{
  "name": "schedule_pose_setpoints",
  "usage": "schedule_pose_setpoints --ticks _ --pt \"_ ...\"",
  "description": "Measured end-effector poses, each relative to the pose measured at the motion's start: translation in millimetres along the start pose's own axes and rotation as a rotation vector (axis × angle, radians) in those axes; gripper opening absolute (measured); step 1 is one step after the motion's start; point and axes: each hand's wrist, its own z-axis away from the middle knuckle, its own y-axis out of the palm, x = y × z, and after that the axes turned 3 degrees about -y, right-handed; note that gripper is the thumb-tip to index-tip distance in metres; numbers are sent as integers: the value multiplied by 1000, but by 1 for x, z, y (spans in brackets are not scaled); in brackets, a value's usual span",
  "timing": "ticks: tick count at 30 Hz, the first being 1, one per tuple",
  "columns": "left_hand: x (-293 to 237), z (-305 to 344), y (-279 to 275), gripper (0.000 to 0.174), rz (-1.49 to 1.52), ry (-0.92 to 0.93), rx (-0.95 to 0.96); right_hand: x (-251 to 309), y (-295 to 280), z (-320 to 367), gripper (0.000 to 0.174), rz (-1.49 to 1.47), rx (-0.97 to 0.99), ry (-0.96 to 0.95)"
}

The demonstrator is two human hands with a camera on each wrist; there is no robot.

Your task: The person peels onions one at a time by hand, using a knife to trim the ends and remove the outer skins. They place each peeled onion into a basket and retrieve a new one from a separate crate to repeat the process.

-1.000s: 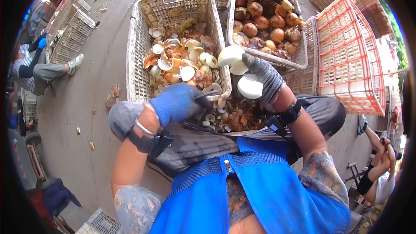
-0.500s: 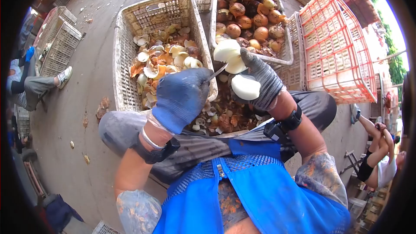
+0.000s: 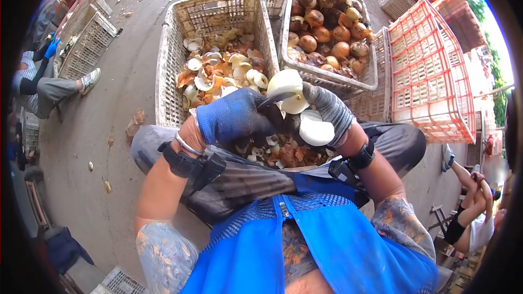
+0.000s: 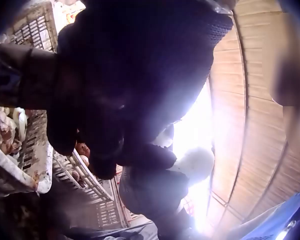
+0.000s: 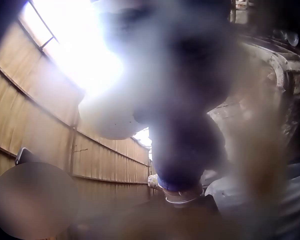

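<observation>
In the head view my left hand [image 3: 231, 117], in a blue knit glove, grips a knife [image 3: 277, 98] whose dark blade lies against the upper peeled onion [image 3: 284, 83]. My right hand [image 3: 331, 108], gloved in grey stripes, holds that white onion, and a second peeled onion [image 3: 316, 132] sits lower against the same palm. Backlight turns the left glove [image 4: 140, 65] almost black in the left wrist view, with a white onion [image 4: 196, 165] beyond it. Blur covers much of the right wrist view, though a pale onion [image 5: 110, 119] shows there.
A crate of skins and onion scraps [image 3: 163, 76] stands ahead on the left. Beside it is a crate of unpeeled onions [image 3: 376, 76]. More scraps [image 3: 291, 152] lie between the knees. A red-and-white crate [image 3: 433, 76] stands at right. Other people sit at both sides.
My left hand has come up from over the lap to the upper onion, bringing the knife blade against it. The right hand keeps holding the onions. The head view has swung slightly and back.
</observation>
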Motion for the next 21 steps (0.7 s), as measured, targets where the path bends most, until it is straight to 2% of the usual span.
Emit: schedule_pose_setpoints --ticks 4,6,9,10,11,12,13,14,15,16,17,18,19,20,21 --pt "5 2 -3 25 51 47 51 -1 2 -3 56 -120 63 5" --pt "-3 12 -1 26 123 -72 170 -2 -2 -7 54 -182 67 -62" --pt "-11 24 -11 36 93 -105 206 11 -16 -5 50 -199 110 -135" --pt "1 25 -11 38 280 -85 115 15 -24 -5 47 -268 84 -117" --pt "7 24 -17 38 250 -161 -6 24 -30 4 47 -154 -21 -154" --pt "6 24 -23 37 219 -232 -127 33 -31 12 50 -113 -41 -170" --pt "36 9 -27 43 94 -271 -330 43 -32 19 53 -68 -63 -188" --pt "95 -12 -34 47 -746 72 -654 53 -34 28 53 -57 -77 -210" --pt "80 -1 -35 48 -749 -50 -637 64 -37 36 56 35 -143 -325" --pt "61 10 -34 47 -252 -346 -500 74 -42 44 59 127 -209 -433" --pt "62 16 -31 46 -98 -467 -435 95 -55 55 62 -29 -302 -460" --pt "81 19 -27 46 -307 -364 -461 119 -52 80 59 4 -247 -541" --pt "98 21 -24 45 -512 -260 -484 154 -81 103 56 3 -168 -621" --pt "96 25 -21 45 -507 -258 -472 188 -78 131 53 -42 -258 -762" --pt "88 31 -19 45 -403 -323 -461 215 -77 166 52 329 -448 -866"
